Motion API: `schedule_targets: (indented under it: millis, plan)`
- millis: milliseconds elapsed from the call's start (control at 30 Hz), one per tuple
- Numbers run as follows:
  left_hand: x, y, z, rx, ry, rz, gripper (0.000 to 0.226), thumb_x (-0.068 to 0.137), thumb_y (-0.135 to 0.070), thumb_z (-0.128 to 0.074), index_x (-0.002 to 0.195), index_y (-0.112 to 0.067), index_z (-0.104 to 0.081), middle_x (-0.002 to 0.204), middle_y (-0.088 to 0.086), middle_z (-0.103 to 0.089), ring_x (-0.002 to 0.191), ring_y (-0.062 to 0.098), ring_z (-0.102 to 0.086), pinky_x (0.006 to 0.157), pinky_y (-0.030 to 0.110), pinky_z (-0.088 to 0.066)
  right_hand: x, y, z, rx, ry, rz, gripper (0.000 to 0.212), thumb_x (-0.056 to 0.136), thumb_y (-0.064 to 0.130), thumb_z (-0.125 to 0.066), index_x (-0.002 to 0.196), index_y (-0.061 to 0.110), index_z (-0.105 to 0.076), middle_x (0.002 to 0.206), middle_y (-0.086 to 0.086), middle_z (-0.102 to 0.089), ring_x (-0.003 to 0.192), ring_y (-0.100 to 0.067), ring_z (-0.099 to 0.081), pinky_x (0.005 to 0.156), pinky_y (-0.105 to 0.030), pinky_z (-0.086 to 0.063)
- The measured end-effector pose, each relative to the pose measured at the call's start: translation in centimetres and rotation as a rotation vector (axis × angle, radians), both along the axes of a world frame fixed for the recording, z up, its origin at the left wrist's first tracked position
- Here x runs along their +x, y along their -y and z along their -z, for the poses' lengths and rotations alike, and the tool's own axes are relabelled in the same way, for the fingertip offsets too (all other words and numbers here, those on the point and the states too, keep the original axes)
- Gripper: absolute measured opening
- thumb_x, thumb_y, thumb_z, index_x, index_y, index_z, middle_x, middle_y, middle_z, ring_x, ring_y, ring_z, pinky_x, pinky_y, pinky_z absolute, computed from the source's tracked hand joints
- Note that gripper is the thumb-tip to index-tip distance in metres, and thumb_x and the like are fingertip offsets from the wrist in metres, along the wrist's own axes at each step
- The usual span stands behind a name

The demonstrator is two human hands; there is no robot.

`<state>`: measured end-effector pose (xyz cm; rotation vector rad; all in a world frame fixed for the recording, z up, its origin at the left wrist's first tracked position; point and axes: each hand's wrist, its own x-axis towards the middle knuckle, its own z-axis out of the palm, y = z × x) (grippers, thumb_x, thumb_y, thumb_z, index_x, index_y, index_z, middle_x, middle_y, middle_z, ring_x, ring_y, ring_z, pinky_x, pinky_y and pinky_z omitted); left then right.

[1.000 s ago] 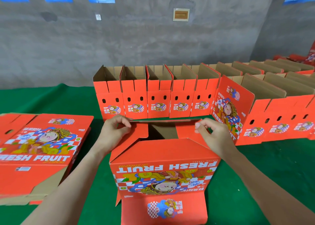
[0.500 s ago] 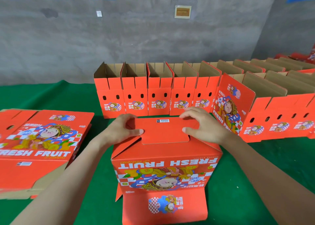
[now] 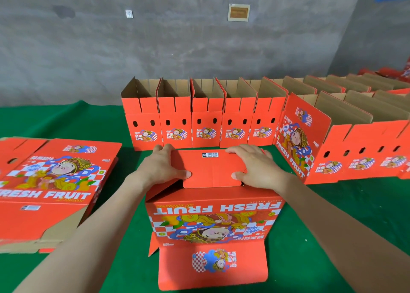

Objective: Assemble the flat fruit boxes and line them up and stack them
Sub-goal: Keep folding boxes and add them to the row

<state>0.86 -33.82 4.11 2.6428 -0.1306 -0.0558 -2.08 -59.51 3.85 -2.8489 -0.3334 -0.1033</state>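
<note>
flap ends under left hand, right hand

A single wide-angle camera sits on the person's head and looks forward and down. It is close above the green counter, near enough that the nearest box fills the lower middle, and it faces the grey wall at the far side.
</note>
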Motion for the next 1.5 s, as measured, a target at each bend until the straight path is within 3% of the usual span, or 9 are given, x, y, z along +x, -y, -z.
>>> schedule_targets:
  millis: [367, 600, 733, 900, 1033, 1133, 1233, 1400, 1500]
  plan:
    - [-0.7, 0.0, 0.6, 0.125, 0.078, 0.012, 0.081, 0.069, -0.06, -0.073, 0.129, -0.02, -0.037, 0.122, 0.006, -0.041, 0.108, 0.031, -0.056, 0.088, 0.041, -0.047, -0.1, 0.6, 0.5, -0.023, 0.021, -0.027, 0.057, 0.092, 0.04, -0.056, 0.142, 0.043, -0.029, 0.152, 0.01, -0.027, 0.14, -0.014, -0.019, 0.113, -0.047, -0.011]
    - [-0.3, -1.3, 0.9, -0.159, 0.066, 0.072, 0.062, 0.094, -0.054, -0.039, 0.146, -0.021, -0.033, 0.147, 0.008, -0.028, 0.133, 0.026, -0.039, 0.108, 0.033, -0.029, 0.4, 0.7, -0.3, 0.152, -0.024, -0.01, 0.039, 0.1, 0.04, -0.039, 0.139, 0.037, -0.044, 0.153, 0.009, -0.032, 0.143, -0.011, -0.02, 0.116, -0.047, -0.016]
    - [0.0, -1.6, 1.3, -0.305, 0.033, -0.036, 0.054, 0.096, -0.051, -0.04, 0.144, -0.026, -0.037, 0.145, 0.01, -0.035, 0.132, 0.025, -0.037, 0.105, 0.029, -0.027, 0.2, 1.3, -0.4, 0.364, 0.006, -0.029, 0.033, 0.101, 0.028, -0.042, 0.131, 0.022, -0.056, 0.147, 0.003, -0.043, 0.138, -0.01, -0.032, 0.109, -0.023, -0.023]
    - [0.4, -1.5, 1.5, -0.258, 0.002, -0.116, 0.055, 0.09, -0.059, -0.045, 0.135, -0.028, -0.042, 0.13, 0.007, -0.055, 0.11, 0.026, -0.054, 0.085, 0.027, -0.037, 0.1, 2.6, 0.1, 0.847, 0.058, 0.137, 0.036, 0.099, 0.017, -0.047, 0.134, 0.026, -0.051, 0.144, 0.007, -0.044, 0.132, -0.008, -0.036, 0.103, -0.024, -0.026]
    - [0.4, -1.5, 2.3, -0.2, -0.049, -0.157, 0.061, 0.088, -0.066, -0.041, 0.131, -0.023, -0.041, 0.12, 0.009, -0.058, 0.098, 0.026, -0.057, 0.08, 0.027, -0.04, -0.9, 4.3, 1.6, 1.102, -0.23, 0.505, 0.05, 0.099, 0.051, -0.035, 0.136, 0.019, -0.047, 0.133, -0.002, -0.054, 0.122, -0.023, -0.05, 0.102, -0.037, -0.037]
    - [-0.5, -1.6, 4.6, -0.18, -0.101, -0.203, 0.054, 0.086, -0.066, -0.043, 0.112, -0.018, -0.041, 0.104, 0.01, -0.06, 0.08, 0.023, -0.055, 0.064, 0.029, -0.045, -2.8, 4.2, 4.5, 1.13, -0.535, 0.47, 0.064, 0.093, 0.062, -0.026, 0.102, 0.009, -0.062, 0.105, -0.019, -0.067, 0.105, -0.035, -0.062, 0.101, -0.054, -0.042]
    - [-0.8, -2.1, 4.9, -0.175, 0.039, -0.25, 0.053, 0.088, -0.061, -0.046, 0.107, -0.012, -0.045, 0.111, 0.018, -0.063, 0.099, 0.033, -0.058, 0.077, 0.031, -0.036, -2.9, 3.3, 4.9, 1.22, -0.515, 0.46, 0.063, 0.092, 0.064, -0.027, 0.094, 0.011, -0.062, 0.098, -0.014, -0.067, 0.109, -0.036, -0.06, 0.105, -0.054, -0.038]
    - [-0.1, -3.1, 1.3, -0.194, 0.223, -0.231, 0.064, 0.089, -0.058, -0.046, 0.125, -0.005, -0.047, 0.119, 0.023, -0.06, 0.111, 0.038, -0.055, 0.083, 0.035, -0.036, -1.9, 3.3, 2.2, 1.28, -0.427, 0.441, 0.055, 0.087, 0.071, -0.037, 0.105, 0.024, -0.061, 0.109, -0.005, -0.064, 0.11, -0.028, -0.057, 0.106, -0.045, -0.038]
    - [0.1, -3.6, -0.3, -0.219, 0.319, -0.226, 0.059, 0.092, -0.053, -0.045, 0.127, -0.005, -0.047, 0.12, 0.024, -0.059, 0.113, 0.04, -0.053, 0.085, 0.036, -0.037, -1.8, 3.4, 0.5, 1.18, -0.42, 0.385, 0.084, 0.072, 0.085, -0.037, 0.139, 0.035, -0.043, 0.144, -0.004, -0.046, 0.136, -0.028, -0.037, 0.114, -0.055, -0.024]
